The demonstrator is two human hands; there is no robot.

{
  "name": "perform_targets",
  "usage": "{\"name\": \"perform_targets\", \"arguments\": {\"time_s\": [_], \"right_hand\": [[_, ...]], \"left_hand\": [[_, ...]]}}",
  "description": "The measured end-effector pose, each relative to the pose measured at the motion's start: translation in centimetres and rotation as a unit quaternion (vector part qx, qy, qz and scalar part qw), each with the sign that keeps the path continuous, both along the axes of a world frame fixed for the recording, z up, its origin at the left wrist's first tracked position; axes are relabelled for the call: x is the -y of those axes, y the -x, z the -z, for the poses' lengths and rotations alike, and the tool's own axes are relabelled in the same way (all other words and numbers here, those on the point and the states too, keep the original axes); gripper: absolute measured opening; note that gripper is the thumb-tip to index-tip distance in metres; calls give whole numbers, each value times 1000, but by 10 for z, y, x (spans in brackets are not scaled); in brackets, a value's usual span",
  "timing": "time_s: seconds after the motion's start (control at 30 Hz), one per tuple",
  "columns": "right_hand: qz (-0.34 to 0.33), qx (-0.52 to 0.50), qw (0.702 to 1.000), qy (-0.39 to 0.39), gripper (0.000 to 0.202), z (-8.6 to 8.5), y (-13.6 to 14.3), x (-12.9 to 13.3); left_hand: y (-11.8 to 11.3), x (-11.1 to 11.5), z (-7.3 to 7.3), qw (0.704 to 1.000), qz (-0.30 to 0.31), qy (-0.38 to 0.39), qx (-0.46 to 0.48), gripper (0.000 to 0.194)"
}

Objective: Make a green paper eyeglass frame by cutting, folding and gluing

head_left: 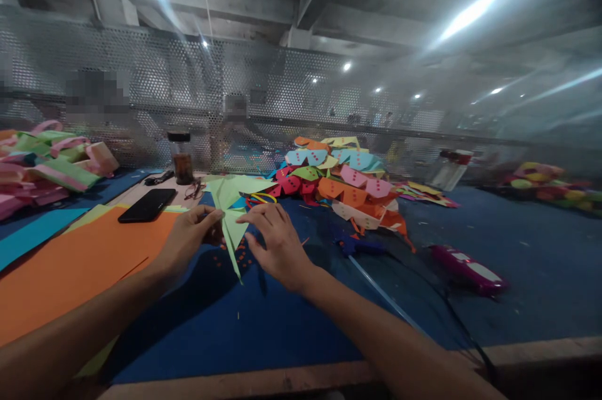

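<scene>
A light green folded paper piece (230, 199) is held up over the blue table, its pointed tail hanging down. My left hand (200, 231) pinches its left side between thumb and fingers. On the other side, my right hand (277, 240) is near the paper's right edge, thumb and fingers apart, the index fingertip at or close to the paper. Small orange paper bits (242, 256) lie on the table beneath, between the hands.
Orange sheets (108, 256) and a black phone (148, 205) lie left; a jar (181, 158) stands behind. Folded colored papers (348, 184) are heaped beyond my right hand. A blue glue gun (360, 245) with a cord and a purple object (469, 269) lie right. A perforated metal screen (263, 86) stands behind.
</scene>
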State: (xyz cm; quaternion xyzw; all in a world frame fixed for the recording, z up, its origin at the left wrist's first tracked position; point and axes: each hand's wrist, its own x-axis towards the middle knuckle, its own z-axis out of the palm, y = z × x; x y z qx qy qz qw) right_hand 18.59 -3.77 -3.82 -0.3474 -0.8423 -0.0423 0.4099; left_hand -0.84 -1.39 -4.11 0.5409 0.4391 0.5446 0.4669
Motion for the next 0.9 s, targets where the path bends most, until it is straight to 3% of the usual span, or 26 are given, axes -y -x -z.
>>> {"name": "perform_targets", "arguments": {"time_s": [0.1, 0.23, 0.47, 0.9], "right_hand": [[-12, 97, 994, -39, 39, 1, 0, 4], [-23, 145, 988, -46, 34, 2, -1, 4], [-24, 147, 986, -79, 19, 4, 1, 3], [-24, 124, 989, -82, 16, 6, 1, 1]], "left_hand": [[1, -1, 0, 1000, 5, 1, -4, 32], [1, -2, 0, 1000, 3, 1, -8, 32], [1, 0, 0, 1000, 11, 5, -6, 31], [1, -2, 0, 1000, 18, 1, -9, 30]]}}
